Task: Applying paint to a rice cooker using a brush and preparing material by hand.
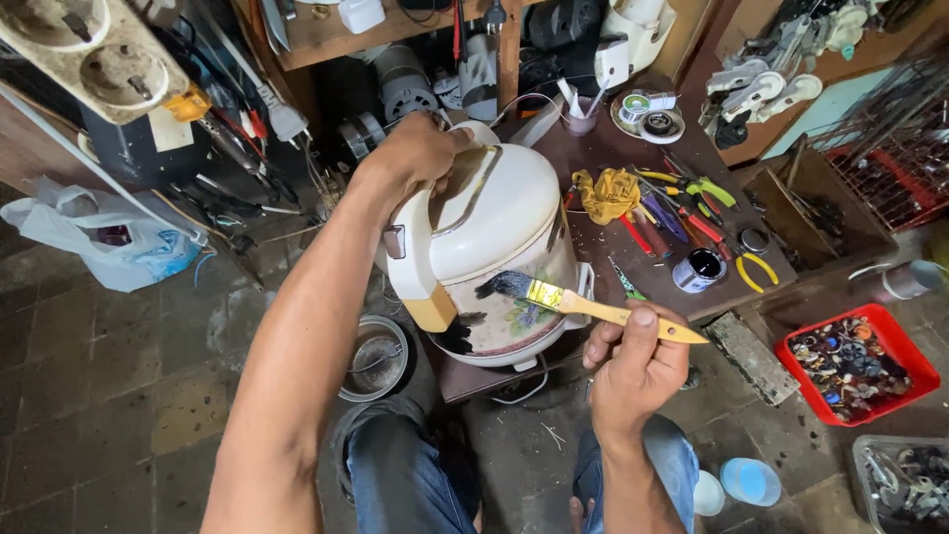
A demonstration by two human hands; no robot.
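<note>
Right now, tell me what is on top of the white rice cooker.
The left hand rests on the rice cooker, gripping the upper end of its carry handle. The closed lid shows beneath. The handle's hinge there is hidden by the hand.

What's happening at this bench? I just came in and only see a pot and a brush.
A seated person steadies a white rice cooker, tipped on its side at the edge of a low brown table, with the left hand on its top. The right hand holds a paintbrush whose black bristles touch the cooker's side. Pliers, screwdrivers and a yellow rag lie beside it; a red tray of small parts sits on the floor.
</note>
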